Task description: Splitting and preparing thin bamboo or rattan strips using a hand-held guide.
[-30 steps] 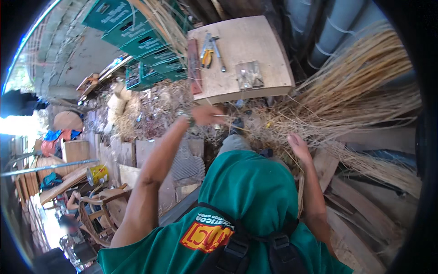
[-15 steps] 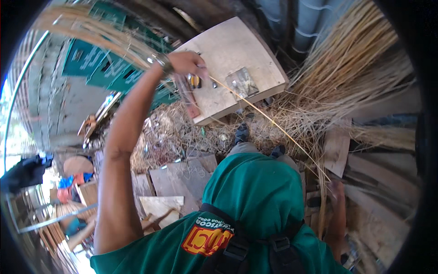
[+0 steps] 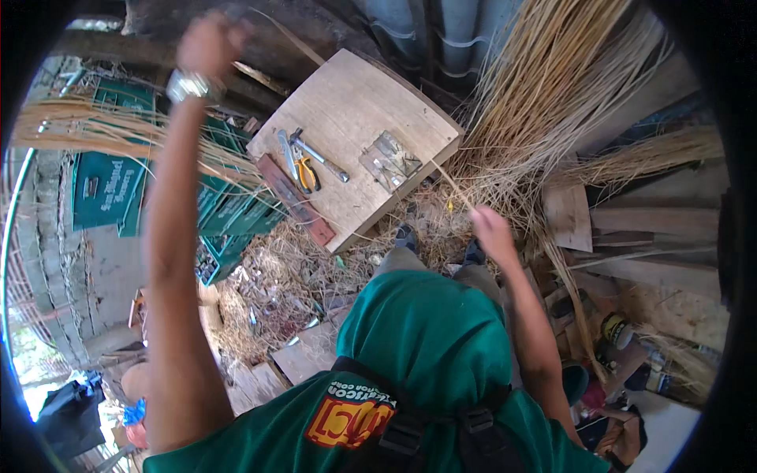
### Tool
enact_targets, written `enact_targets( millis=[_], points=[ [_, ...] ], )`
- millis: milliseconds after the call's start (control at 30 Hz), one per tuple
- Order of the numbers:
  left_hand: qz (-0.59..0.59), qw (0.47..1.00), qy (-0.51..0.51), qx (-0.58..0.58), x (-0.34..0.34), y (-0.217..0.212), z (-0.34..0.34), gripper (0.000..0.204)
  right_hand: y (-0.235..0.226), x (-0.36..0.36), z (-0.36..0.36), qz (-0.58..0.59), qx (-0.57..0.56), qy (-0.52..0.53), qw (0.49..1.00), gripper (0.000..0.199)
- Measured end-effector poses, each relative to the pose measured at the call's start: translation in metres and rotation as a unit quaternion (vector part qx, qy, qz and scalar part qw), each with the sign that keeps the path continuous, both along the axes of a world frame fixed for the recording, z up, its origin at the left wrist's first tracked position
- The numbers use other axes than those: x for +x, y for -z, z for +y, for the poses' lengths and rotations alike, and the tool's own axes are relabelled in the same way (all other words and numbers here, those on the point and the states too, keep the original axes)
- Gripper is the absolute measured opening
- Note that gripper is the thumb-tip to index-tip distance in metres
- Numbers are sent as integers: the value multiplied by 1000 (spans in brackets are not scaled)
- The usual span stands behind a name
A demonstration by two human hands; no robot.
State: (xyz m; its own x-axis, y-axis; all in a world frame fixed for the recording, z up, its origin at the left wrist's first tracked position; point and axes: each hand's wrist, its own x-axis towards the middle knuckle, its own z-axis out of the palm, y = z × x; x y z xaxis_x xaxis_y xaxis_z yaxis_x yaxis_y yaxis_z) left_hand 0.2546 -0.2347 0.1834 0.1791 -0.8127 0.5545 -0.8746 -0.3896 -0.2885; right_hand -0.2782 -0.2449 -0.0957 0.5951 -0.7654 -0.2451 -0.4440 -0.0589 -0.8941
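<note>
My right hand (image 3: 493, 233) is closed around a thin tan cane strip (image 3: 451, 182), just off the near right corner of the wooden worktop (image 3: 363, 98). The strip runs from this hand toward the worktop edge. My left hand (image 3: 210, 46), wearing a wristwatch, is raised at the upper left beyond the worktop; motion smears its fingers. Another length of pale strip (image 3: 292, 35) shows to the right of it. On the worktop lie a hammer (image 3: 322, 156), pliers with yellow handles (image 3: 305, 173), a dark red wooden bar (image 3: 293, 201) and a clear flat piece (image 3: 391, 162).
A large bundle of cane strips (image 3: 544, 87) leans at the upper right. Green crates (image 3: 110, 193) stand at the left, with more long strips (image 3: 87, 126) over them. Shavings (image 3: 276, 260) cover the ground before the worktop. Wooden boards (image 3: 568, 217) lie at the right.
My left hand has swung from over the worktop up and to the left. My right hand has come up from the lower right toward the worktop. The strip no longer stretches straight between them.
</note>
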Motion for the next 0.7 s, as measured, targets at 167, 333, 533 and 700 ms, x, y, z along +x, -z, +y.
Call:
enact_targets(
  millis=[167,333,533,700],
  points=[
    [627,736,-32,254,-167,207,99,64,-26,133,25,-11,49,-49,998,25],
    [879,472,-42,55,-230,257,118,40,-9,155,43,-5,95,-87,992,25],
    [702,704,-94,-50,-76,324,68,24,36,144,46,41,-10,-21,999,26],
    [671,705,-127,-190,56,276,42,31,16,133,40,121,-39,-23,992,22]
  ],
)
